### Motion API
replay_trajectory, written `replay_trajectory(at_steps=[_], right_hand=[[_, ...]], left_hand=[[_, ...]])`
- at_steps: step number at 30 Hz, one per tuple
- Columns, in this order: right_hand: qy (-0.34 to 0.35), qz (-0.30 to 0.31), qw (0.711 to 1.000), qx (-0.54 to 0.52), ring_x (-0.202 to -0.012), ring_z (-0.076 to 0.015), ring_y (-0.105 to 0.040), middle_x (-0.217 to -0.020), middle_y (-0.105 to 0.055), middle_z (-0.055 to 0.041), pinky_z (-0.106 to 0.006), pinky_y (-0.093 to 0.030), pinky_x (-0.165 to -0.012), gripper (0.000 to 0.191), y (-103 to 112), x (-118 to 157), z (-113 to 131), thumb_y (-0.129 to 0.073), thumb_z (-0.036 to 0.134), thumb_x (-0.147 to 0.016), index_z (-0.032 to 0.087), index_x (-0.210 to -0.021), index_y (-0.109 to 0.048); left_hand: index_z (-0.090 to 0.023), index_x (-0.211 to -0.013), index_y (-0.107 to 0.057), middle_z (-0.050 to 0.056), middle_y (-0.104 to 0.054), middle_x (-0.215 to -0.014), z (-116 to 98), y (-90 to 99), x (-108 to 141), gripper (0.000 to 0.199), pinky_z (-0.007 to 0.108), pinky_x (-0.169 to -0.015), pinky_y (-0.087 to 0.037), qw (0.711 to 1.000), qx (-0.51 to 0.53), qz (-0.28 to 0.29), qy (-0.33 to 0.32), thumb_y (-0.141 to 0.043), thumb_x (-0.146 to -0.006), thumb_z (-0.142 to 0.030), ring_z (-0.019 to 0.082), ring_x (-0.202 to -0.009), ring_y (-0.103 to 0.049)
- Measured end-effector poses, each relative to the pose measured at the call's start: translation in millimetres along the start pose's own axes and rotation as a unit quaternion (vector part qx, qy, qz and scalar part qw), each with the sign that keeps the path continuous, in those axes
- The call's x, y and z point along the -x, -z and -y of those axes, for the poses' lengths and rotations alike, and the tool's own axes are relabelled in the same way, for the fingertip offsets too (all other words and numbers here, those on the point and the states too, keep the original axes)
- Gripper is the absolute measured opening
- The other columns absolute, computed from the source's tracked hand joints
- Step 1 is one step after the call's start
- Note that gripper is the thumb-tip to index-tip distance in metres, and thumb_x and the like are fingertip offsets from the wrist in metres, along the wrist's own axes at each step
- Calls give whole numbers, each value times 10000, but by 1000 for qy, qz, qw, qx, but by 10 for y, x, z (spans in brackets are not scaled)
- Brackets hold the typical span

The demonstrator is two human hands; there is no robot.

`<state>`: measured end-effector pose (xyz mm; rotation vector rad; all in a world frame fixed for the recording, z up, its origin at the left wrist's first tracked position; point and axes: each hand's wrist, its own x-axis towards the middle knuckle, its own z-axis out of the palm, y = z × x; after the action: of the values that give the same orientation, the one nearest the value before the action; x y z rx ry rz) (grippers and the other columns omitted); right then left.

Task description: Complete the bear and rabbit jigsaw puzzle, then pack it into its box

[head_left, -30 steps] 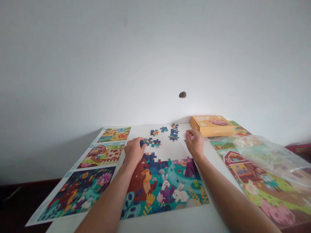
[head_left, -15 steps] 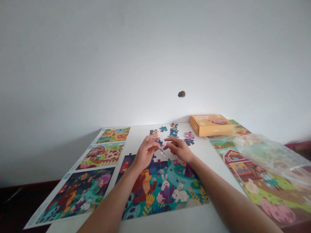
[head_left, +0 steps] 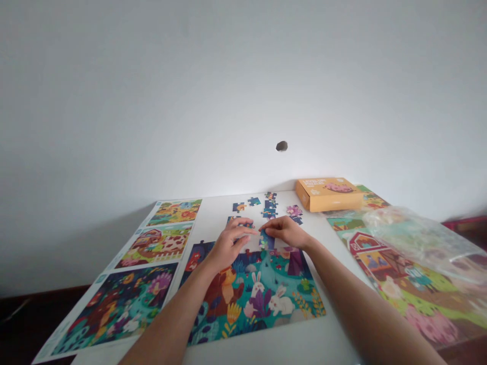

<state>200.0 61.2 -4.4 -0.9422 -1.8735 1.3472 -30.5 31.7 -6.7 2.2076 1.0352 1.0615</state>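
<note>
A blue puzzle piece (head_left: 267, 241) with a green patch is pinched in the fingers of my right hand (head_left: 288, 232), over the top edge of a partly joined jigsaw puzzle (head_left: 262, 289). The puzzle shows a bear and two white rabbits in a dark forest. My left hand (head_left: 227, 246) hovers just left of the piece with its fingers stretched and parted, apparently holding nothing. Behind both hands lie several loose puzzle pieces (head_left: 270, 204), some partly hidden by the fingers. A pink-purple piece (head_left: 294, 210) is among them on the right.
On the left of the white table (head_left: 213, 208) lies a picture sheet (head_left: 152, 243) with three scenes. A yellow puzzle box (head_left: 329, 195) stands at the back right. In front of it, a farm picture (head_left: 414, 284) is partly under a clear plastic bag (head_left: 418, 238).
A tilted piece at my left fingertips has passed to my right hand and now faces me flatter. My left fingers have straightened and parted.
</note>
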Motion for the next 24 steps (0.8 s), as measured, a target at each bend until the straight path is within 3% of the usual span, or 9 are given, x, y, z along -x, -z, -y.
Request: replay_trajectory(at_steps=[8,17,24], right_hand=[[7,-83,981,173,-584,-127,-536,-662,-660,-33,-233,-393,-556,238,401,56,-176,-596,324,-770,125,-806,-722],[-23,-58,953,297,-588,-114,-549,-644,-655,-10,-207,-391,-553,131,529,156,-145,-572,175,-721,143,-718,-698],[-42,-20,934,353,-678,-133,-595,-757,-690,-6,-220,-423,-639,152,560,202,-77,-648,224,-690,182,-816,-721]], left_hand=[[-219,-995,-690,71,-608,-1120,97,8,18,256,371,-1007,-404,999,-22,31,-7,-490,-861,-133,200,-1106,-538],[-205,-965,-698,64,-645,-1022,99,5,26,233,355,-964,-425,999,-24,42,17,-503,-851,-145,193,-1024,-573],[-200,-944,-700,56,-655,-991,84,12,15,246,335,-936,-435,999,-19,48,13,-484,-851,-125,181,-993,-584]])
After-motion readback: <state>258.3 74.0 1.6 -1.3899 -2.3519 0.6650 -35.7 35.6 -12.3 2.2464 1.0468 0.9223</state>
